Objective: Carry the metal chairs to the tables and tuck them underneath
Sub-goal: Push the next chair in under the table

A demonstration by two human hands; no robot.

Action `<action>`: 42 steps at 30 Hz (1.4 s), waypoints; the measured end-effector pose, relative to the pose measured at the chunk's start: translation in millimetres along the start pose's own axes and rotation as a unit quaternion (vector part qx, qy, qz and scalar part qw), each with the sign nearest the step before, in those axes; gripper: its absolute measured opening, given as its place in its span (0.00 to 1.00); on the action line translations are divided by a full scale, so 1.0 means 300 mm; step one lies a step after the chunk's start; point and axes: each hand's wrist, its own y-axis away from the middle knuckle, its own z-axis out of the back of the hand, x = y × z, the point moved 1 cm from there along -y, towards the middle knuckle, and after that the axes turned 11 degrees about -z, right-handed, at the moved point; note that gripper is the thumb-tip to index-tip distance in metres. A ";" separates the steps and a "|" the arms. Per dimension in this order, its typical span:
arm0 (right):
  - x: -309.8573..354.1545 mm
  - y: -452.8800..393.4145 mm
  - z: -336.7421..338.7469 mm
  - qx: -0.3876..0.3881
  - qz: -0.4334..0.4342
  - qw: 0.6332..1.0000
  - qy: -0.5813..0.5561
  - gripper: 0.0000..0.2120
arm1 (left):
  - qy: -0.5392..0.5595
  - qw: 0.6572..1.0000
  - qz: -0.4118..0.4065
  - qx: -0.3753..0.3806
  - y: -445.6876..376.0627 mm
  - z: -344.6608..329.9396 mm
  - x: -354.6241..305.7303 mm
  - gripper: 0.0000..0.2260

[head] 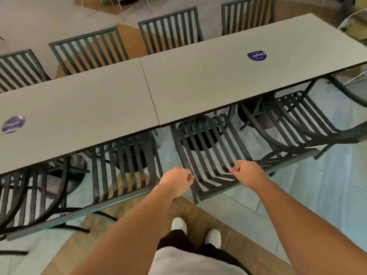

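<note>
A dark slatted metal chair [208, 147] stands in front of me, its seat partly under the near edge of the right grey table [228, 76]. My right hand [248, 172] is curled over the chair's back near the top rail, pinching a slat. Just left of the chair's left upright, my left hand [178, 180] is a loose fist with nothing seen in it. A second chair [123, 167] sits to the left, under the left table [79, 112].
More chairs stand along the near side at the left [25, 195] and right [301, 120], and several line the far side [89, 50]. Round table bases [200, 135] sit beneath. My feet [196, 231] are on a wood-look floor strip.
</note>
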 end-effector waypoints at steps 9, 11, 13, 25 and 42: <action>-0.100 -0.087 0.066 -0.020 -0.022 1.000 0.007 0.16 | -0.017 0.998 -0.032 0.054 -0.199 0.033 -0.042 0.15; -0.110 -0.116 0.080 -0.022 -0.032 0.999 -0.010 0.15 | -0.015 0.998 -0.031 0.054 -0.233 0.035 -0.044 0.14; -0.115 -0.145 0.095 -0.026 -0.036 0.998 -0.033 0.13 | -0.009 0.998 -0.029 0.055 -0.256 0.040 -0.056 0.13; -0.330 -0.385 0.168 0.077 0.056 0.995 0.041 0.15 | 0.025 0.998 0.064 0.011 -0.348 -0.043 -0.274 0.15; -0.580 -0.567 0.171 0.023 0.265 0.928 0.261 0.22 | 0.041 0.978 0.204 -0.028 -0.405 -0.332 -0.536 0.20</action>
